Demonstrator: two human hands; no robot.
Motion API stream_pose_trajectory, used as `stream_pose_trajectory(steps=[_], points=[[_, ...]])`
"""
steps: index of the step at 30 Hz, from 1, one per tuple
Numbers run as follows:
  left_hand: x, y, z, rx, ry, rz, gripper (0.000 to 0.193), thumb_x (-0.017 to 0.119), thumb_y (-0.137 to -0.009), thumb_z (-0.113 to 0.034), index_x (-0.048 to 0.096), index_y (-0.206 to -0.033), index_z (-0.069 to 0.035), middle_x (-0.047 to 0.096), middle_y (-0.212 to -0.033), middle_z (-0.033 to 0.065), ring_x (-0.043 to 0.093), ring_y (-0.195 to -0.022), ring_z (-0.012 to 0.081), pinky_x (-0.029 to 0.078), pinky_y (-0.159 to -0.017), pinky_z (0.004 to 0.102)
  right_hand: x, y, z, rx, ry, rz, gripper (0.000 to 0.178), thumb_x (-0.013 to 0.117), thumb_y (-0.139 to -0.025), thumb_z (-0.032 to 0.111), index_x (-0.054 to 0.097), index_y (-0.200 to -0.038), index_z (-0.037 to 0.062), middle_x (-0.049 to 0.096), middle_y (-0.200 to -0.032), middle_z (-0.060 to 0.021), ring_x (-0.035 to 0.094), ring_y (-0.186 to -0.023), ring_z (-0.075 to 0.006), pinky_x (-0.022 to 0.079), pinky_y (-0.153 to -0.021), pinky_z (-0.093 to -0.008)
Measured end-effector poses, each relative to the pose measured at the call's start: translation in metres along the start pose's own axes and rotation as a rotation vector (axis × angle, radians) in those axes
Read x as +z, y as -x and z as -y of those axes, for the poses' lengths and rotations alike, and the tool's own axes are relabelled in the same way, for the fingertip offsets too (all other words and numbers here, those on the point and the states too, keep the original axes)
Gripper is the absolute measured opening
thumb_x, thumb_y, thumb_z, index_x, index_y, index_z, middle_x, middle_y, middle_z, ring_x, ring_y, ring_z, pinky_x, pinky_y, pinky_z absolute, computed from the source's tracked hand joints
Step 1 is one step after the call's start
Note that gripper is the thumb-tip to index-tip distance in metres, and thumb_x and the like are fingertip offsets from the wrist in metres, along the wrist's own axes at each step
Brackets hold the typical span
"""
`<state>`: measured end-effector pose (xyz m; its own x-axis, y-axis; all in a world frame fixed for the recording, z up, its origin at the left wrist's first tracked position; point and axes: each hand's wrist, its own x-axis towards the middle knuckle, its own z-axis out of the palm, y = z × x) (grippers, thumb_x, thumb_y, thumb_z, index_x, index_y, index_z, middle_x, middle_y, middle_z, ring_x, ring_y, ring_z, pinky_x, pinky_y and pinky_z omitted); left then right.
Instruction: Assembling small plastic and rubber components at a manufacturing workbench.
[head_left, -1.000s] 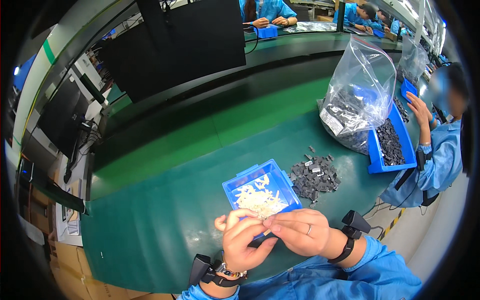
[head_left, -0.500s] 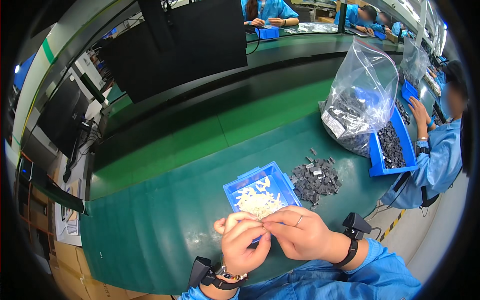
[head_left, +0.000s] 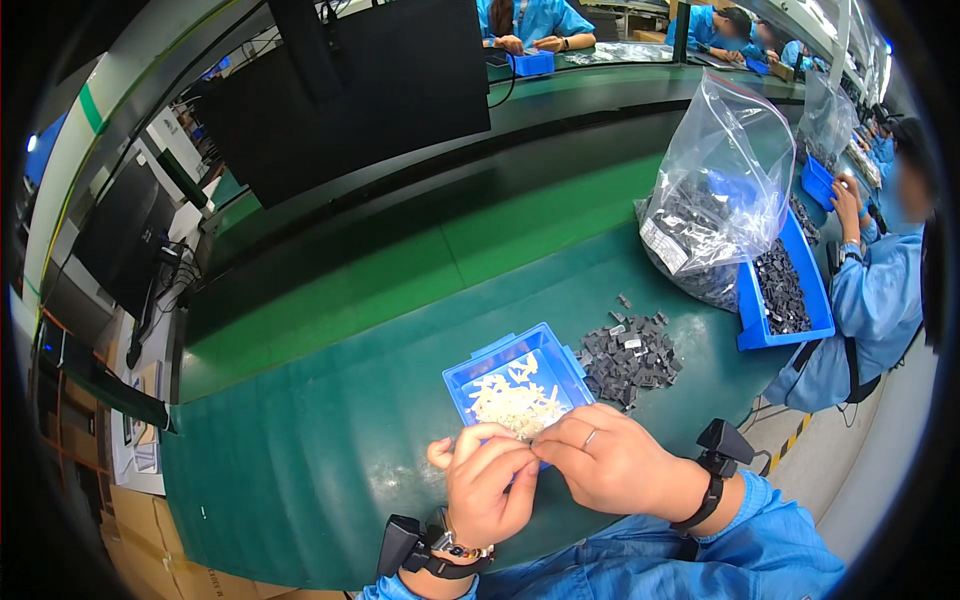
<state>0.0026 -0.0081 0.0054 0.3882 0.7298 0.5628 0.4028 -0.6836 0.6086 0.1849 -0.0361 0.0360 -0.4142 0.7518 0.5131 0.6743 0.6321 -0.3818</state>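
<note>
My left hand [head_left: 490,487] and my right hand [head_left: 615,462] meet fingertip to fingertip at the near edge of a small blue tray [head_left: 573,370]. Both are closed in a pinch. A tiny dark bit shows between the fingertips, too small to name and mostly hidden. Inside the tray lies a heap of small cream-coloured strips and flakes [head_left: 512,403]; my fingers cover its near corner. Just right of the tray, a loose pile of small black rectangular pieces [head_left: 632,358] rests on the green table mat.
Beyond the pile stands a clear plastic bag [head_left: 700,235] of dark pieces, beside a blue bin [head_left: 790,338] of black pieces. A co-worker [head_left: 880,290] sits at the right. A large black panel [head_left: 350,100] rises at the back; a monitor [head_left: 120,225] stands left.
My right hand has turned slightly, its fingers bending more over the pinch point. My left hand has barely moved. The co-worker on the right has raised a hand from the bench.
</note>
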Motion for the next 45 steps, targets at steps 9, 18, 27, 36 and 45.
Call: stream_pose_trajectory(steps=[9, 18, 27, 36, 45], points=[[0.0, 0.002, 0.002, -0.053, 0.049, 0.008, 0.006, 0.071, -0.079, -0.008, 0.065, -0.08, -0.008, 0.066, -0.081, 0.0013, 0.06, -0.092, 0.0216, 0.024, -0.094, 0.0399, 0.007, 0.002, -0.014, 0.128, 0.074, -0.206, 0.024, 0.068, -0.068, 0.0, 0.069, -0.093, 0.0025, 0.063, -0.083, -0.0074, 0.061, -0.071, -0.0261, 0.05, -0.066, -0.036], [0.002, 0.002, 0.004, -0.112, 0.041, -0.017, 0.006, 0.07, -0.082, -0.009, 0.064, -0.082, -0.009, 0.067, -0.084, 0.0013, 0.06, -0.095, 0.0217, 0.025, -0.094, 0.0403, 0.004, 0.0, -0.011, 0.293, -0.436, -0.093, 0.017, 0.068, -0.081, 0.001, 0.071, -0.097, -0.0027, 0.071, -0.095, -0.0157, 0.068, -0.086, -0.0326, 0.055, -0.077, -0.0384], [0.002, 0.001, 0.003, -0.084, -0.016, 0.014, 0.007, 0.07, -0.084, -0.01, 0.063, -0.081, -0.011, 0.068, -0.082, -0.0015, 0.059, -0.094, 0.0212, 0.025, -0.094, 0.0402, -0.004, -0.003, -0.015, 0.316, -0.463, 0.046, 0.016, 0.066, -0.082, 0.0, 0.071, -0.097, 0.0002, 0.07, -0.092, -0.0146, 0.067, -0.085, -0.0331, 0.055, -0.076, -0.0387], [0.003, 0.001, 0.005, -0.186, -0.008, -0.102, 0.009, 0.071, -0.084, -0.012, 0.063, -0.081, -0.008, 0.066, -0.08, 0.001, 0.059, -0.095, 0.0214, 0.027, -0.092, 0.038, 0.002, -0.005, -0.016, 0.203, -0.168, -0.051, 0.023, 0.063, -0.076, -0.006, 0.071, -0.097, 0.0007, 0.07, -0.092, -0.0133, 0.067, -0.084, -0.0322, 0.055, -0.077, -0.04], [0.004, 0.002, 0.005, -0.126, -0.078, 0.042, 0.006, 0.072, -0.083, -0.011, 0.066, -0.082, -0.013, 0.068, -0.083, -0.0025, 0.058, -0.098, 0.0201, 0.024, -0.095, 0.0395, -0.002, -0.008, -0.014, 0.318, -0.438, 0.066, 0.007, 0.067, -0.083, 0.005, 0.069, -0.089, 0.0015, 0.068, -0.086, -0.0141, 0.066, -0.082, -0.0331, 0.053, -0.073, -0.04]])
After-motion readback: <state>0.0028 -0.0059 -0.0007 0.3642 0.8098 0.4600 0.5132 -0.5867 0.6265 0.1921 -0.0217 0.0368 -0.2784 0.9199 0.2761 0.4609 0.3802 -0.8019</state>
